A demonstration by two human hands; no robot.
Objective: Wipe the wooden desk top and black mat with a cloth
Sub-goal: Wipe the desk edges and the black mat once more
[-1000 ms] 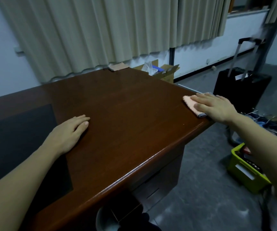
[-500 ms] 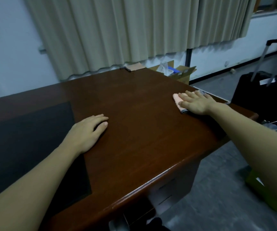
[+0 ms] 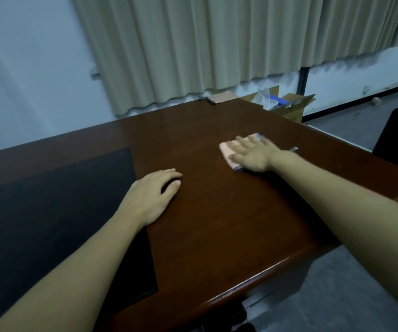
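Presently listed, with no readable brand, label or writing on any item: one wooden desk top (image 3: 217,224), dark reddish-brown and glossy; one black mat (image 3: 49,224) inset on its left part; one cloth (image 3: 226,153), pink with a dark patterned edge, lying flat on the bare wood right of centre. Two hands: right hand (image 3: 250,155) flat on the cloth, fingers straight and slightly spread, pressing it down; left hand (image 3: 149,198) palm-down on the wood just beside the mat's right edge, fingers relaxed and together, holding nothing. One open cardboard box (image 3: 289,106) on the floor beyond the far corner, containing clear plastic and something blue. One beige curtain (image 3: 217,44) behind.
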